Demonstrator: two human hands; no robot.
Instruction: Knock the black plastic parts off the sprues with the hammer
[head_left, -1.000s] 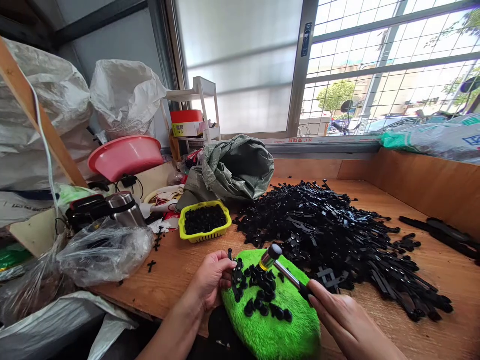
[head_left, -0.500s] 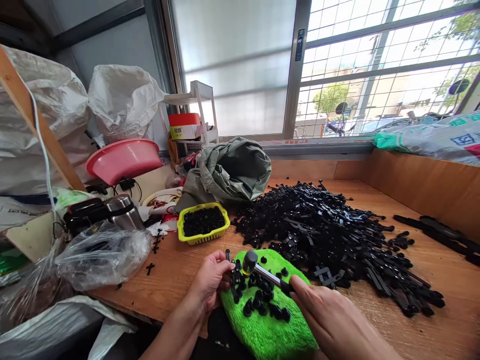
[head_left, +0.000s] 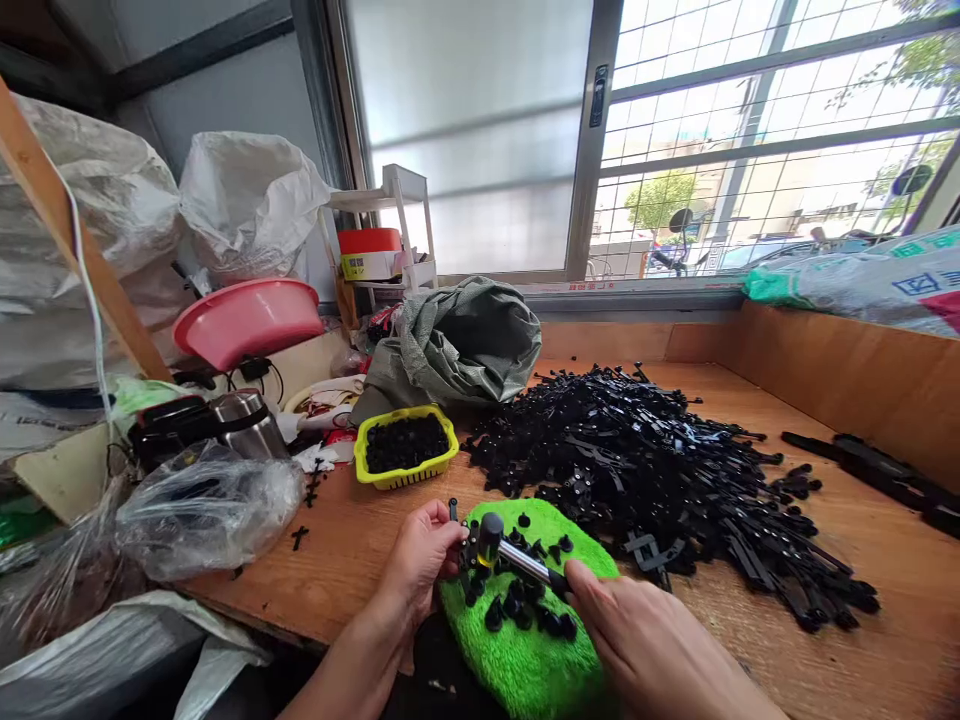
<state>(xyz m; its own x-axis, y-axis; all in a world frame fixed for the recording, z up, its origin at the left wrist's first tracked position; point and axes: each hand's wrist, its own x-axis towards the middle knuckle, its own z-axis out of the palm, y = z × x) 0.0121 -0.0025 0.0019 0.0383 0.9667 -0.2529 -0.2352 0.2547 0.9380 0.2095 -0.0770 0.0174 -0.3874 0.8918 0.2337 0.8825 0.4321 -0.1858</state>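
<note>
My right hand (head_left: 611, 610) is closed round the dark grip of a small mallet (head_left: 525, 562) with a silver shaft. The mallet's black and yellow head is at a black plastic part (head_left: 466, 545); whether they touch I cannot tell. My left hand (head_left: 421, 548) pinches that part between thumb and fingers at the left edge of a fluffy green cloth (head_left: 502, 655). Several small black knob-like pieces (head_left: 517, 600) lie on the cloth, close to the mallet.
Beyond the cloth spreads a big heap of black plastic parts (head_left: 630, 450). A yellow basket (head_left: 367, 468) of small black pieces stands behind my left hand. A grey-green sack (head_left: 465, 340) lies open behind it. Clear plastic bags (head_left: 210, 510) and a steel flask (head_left: 246, 425) are at left.
The mallet has shifted slightly left and down, its head nearer the part in my left hand. My right hand moved with it, while the left stayed nearly still.
</note>
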